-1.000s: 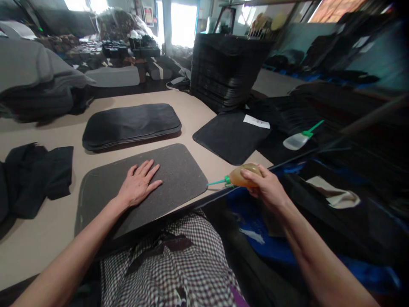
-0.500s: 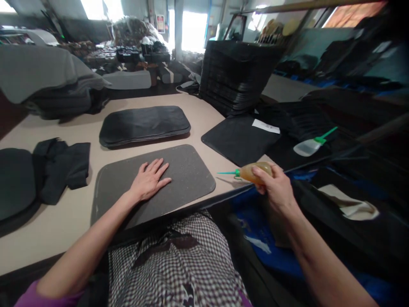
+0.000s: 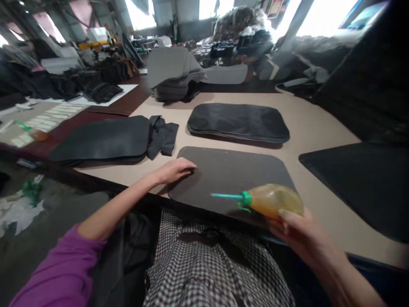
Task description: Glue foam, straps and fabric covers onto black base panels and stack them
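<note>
A dark grey rounded panel (image 3: 230,170) lies flat at the table's near edge. My left hand (image 3: 175,170) rests at the panel's left end, its fingers together and bent; what they hold, if anything, is hidden. In my right hand (image 3: 297,226) is a squeeze bottle (image 3: 275,200) of amber liquid, tilted sideways above the panel's right part. Its green cap and thin nozzle point left. Behind the panel sits a stack of black rounded pieces (image 3: 238,121).
Another black panel stack (image 3: 105,138) with folded black cloth (image 3: 162,134) lies left. Grey sheets (image 3: 172,72) are piled at the back. A black sheet (image 3: 364,183) lies right. A second bottle (image 3: 36,134) stands far left.
The view has swung left. My left hand has gone from lying spread on the panel to its left end with fingers drawn together. My right hand has brought the bottle over the panel.
</note>
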`<state>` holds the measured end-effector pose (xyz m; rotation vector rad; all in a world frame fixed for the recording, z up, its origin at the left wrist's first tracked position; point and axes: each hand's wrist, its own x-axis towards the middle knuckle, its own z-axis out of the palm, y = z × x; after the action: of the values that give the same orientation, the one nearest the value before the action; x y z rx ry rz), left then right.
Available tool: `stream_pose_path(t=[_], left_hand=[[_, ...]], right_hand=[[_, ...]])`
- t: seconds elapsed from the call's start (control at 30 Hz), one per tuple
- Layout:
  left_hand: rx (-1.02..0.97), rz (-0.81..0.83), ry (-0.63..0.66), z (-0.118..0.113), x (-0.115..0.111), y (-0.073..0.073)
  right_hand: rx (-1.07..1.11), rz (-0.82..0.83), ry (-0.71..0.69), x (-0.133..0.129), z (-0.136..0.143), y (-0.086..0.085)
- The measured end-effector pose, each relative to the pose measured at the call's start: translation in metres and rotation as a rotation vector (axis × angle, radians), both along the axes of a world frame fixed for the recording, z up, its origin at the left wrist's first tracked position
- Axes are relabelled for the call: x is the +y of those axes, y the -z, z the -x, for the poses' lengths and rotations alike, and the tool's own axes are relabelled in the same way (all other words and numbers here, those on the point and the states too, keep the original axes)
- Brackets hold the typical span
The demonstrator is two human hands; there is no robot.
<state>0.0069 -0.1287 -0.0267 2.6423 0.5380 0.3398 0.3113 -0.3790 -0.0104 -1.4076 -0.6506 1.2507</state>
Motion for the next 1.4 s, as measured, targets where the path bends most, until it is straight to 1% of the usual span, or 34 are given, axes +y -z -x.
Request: stream_pose_path(t=[0.07, 0.1, 0.17, 0.23, 0.3, 0.4, 0.5, 0.57, 0.7, 0.9, 0.97, 1.07, 1.17, 1.3, 1.33, 1.4], left_hand=[[0.039, -0.035, 0.065, 0.013, 0.000, 0.008], [0.050, -0.056, 0.093, 0.016, 0.000, 0.012], [0.067, -0.106, 0.126, 0.017, 0.000, 0.018], [0.085, -0.145, 0.132, 0.017, 0.001, 0.020], [0.108, -0.164, 0.129, 0.016, 0.002, 0.020], [0.143, -0.162, 0.102, 0.018, 0.001, 0.018], [0.174, -0.172, 0.075, 0.020, -0.003, 0.017], [0.189, -0.208, 0.079, 0.021, -0.005, 0.017], [0.184, -0.271, 0.087, 0.023, -0.008, 0.020], [0.169, -0.263, 0.087, 0.023, -0.010, 0.023], [0.164, -0.247, 0.082, 0.024, -0.009, 0.024], [0.170, -0.226, 0.098, 0.024, -0.006, 0.024], [0.194, -0.260, 0.075, 0.022, -0.006, 0.018], [0.176, -0.348, -0.031, 0.011, -0.016, 0.005], [0.158, -0.351, -0.040, 0.007, -0.020, 0.003], [0.140, -0.327, 0.002, 0.001, -0.028, 0.002]], right_hand=[[-0.072, -0.017, -0.129, 0.022, 0.029, 0.001], [-0.150, -0.043, -0.170, 0.032, 0.042, 0.002], [-0.349, -0.129, -0.205, 0.050, 0.061, 0.006], [-0.534, -0.208, -0.214, 0.063, 0.076, 0.010], [-0.657, -0.227, -0.218, 0.070, 0.087, 0.013], [-0.773, -0.237, -0.190, 0.075, 0.102, 0.016], [-0.866, -0.315, -0.152, 0.078, 0.115, 0.017], [-0.914, -0.365, -0.162, 0.079, 0.122, 0.018], [-0.967, -0.416, -0.193, 0.074, 0.120, 0.017], [-1.020, -0.360, -0.137, 0.053, 0.091, 0.003], [-0.993, -0.325, -0.101, 0.044, 0.079, 0.001], [-0.886, -0.273, -0.054, 0.033, 0.067, 0.003], [-0.824, -0.268, -0.038, 0.030, 0.067, 0.008], [-0.889, -0.347, -0.067, 0.033, 0.079, 0.016], [-0.915, -0.372, -0.077, 0.034, 0.082, 0.018], [-0.954, -0.417, -0.089, 0.035, 0.084, 0.019]])
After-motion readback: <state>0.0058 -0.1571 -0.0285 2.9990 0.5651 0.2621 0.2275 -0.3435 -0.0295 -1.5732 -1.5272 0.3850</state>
